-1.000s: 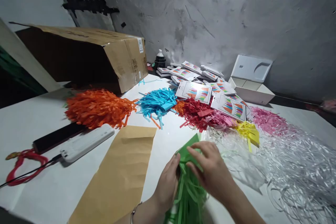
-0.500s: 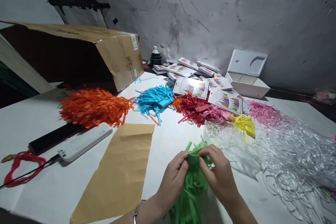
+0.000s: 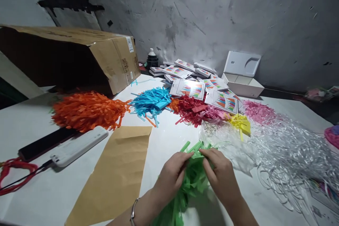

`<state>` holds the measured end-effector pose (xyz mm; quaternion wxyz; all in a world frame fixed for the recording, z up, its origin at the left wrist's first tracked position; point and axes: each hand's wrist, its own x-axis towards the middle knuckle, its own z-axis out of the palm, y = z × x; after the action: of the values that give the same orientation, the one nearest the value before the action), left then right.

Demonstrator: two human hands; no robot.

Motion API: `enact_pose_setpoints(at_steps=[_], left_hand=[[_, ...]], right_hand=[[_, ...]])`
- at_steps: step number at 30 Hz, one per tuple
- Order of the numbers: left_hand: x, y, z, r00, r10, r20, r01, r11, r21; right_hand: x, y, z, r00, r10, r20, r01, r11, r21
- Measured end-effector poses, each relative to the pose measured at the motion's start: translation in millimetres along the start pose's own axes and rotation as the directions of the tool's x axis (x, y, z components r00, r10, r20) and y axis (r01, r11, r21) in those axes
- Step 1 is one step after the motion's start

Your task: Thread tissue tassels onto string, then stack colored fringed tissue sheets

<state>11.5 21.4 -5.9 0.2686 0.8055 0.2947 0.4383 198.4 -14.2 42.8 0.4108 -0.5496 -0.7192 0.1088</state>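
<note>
Okay, we see both hands low at centre, over the near part of a white tabletop [image 3: 162, 141]. Our left hand [image 3: 171, 173] and right hand [image 3: 222, 173] each pinch the top of the green fringe [image 3: 196, 180], fingertips closed on it, a small gap between the two grips. Green strands hang below them toward the near edge; how much rests on the table we can't tell. A bracelet [image 3: 132, 212] rings our left wrist.

Surface, left side: brown paper [image 3: 116, 176] lies flat, and past it sit a white device [image 3: 79, 147], a black slab [image 3: 47, 143] and a red cord [image 3: 18, 176]. Behind these we get an orange bunch [image 3: 87, 111], then a blue bunch [image 3: 152, 100], a red bunch [image 3: 192, 109] and a yellow bunch [image 3: 242, 123] going right. Clear plastic [image 3: 229, 144] lies just beyond our right hand; silver strands [image 3: 293, 152] spread farther right, pink strands [image 3: 258, 111] above.

At the back: a big carton [image 3: 111, 56] on its side, a bottle [image 3: 152, 60], heaped printed packs [image 3: 188, 88], an open white box [image 3: 245, 86]. We face a grey, scuffed, pitted wall [image 3: 159, 10], black marks [image 3: 69, 1] upper left.
</note>
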Motion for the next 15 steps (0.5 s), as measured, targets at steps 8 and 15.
enact_pose_setpoints(at_steps=[8, 15], left_hand=[[11.9, 8.5, -14.0, 0.941, 0.324, 0.101, -0.336, 0.933, 0.131], [33.0, 38.9, -42.5, 0.988, 0.01, -0.154, -0.024, 0.995, -0.094]], right_hand=[[-1.9, 5.4, -28.6, 0.78, 0.43, 0.455, -0.626, 0.533, 0.569], [-36.7, 63.6, -78.7, 0.798, 0.599, 0.059, -0.464, 0.55, 0.695]])
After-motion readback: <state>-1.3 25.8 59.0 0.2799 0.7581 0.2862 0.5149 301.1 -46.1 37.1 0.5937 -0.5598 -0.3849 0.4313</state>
